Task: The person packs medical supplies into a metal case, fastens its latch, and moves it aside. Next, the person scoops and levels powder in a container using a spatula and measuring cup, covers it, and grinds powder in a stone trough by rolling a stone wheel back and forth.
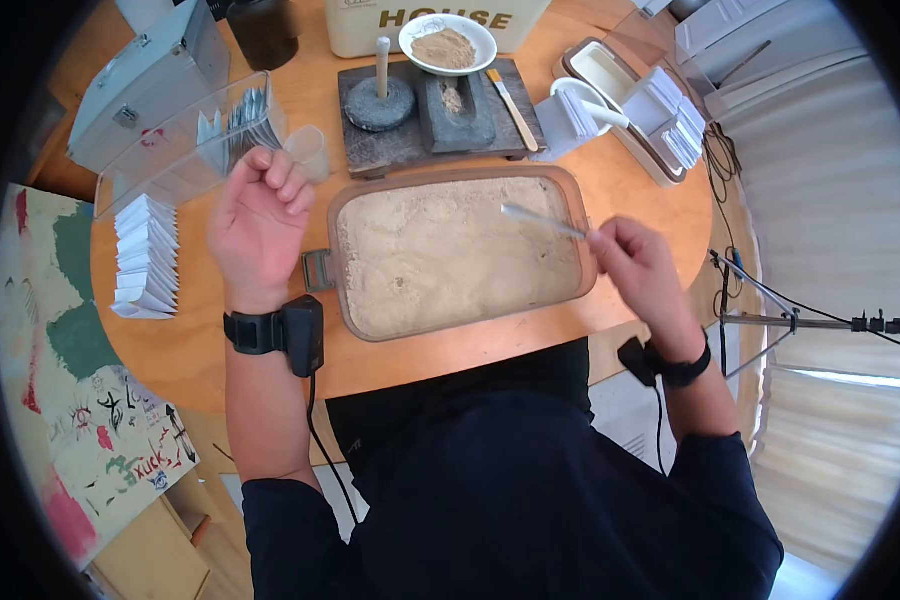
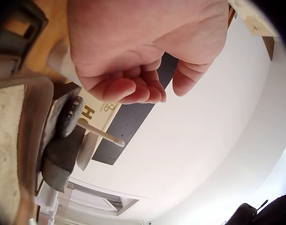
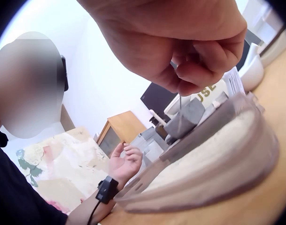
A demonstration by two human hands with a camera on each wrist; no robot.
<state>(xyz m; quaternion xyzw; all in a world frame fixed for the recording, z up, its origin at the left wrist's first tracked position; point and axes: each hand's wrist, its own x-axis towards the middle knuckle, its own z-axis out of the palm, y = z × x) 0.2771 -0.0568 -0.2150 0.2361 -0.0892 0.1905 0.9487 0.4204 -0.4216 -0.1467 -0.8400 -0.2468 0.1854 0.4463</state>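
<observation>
Metal spatula, and the right hand has it pinched by its end, thumb against curled fingers! From there it points between nine and ten o'clock, out over the tray of pale powder; whether its tip touches, I can't tell. Looks like surface work, I'd judge: lay the blade low, stroke lightly, and don't gouge, with small pits showing near eight and three o'clock. Steady at that rim!

Across at the tray's nine o'clock, the left hand hangs empty, fingers loosely bent; it could well brace the tray wall. Further out, at twelve, a dark board carries stone tools, with a bowl of powder just behind. And a flat brush lies at one o'clock!
</observation>
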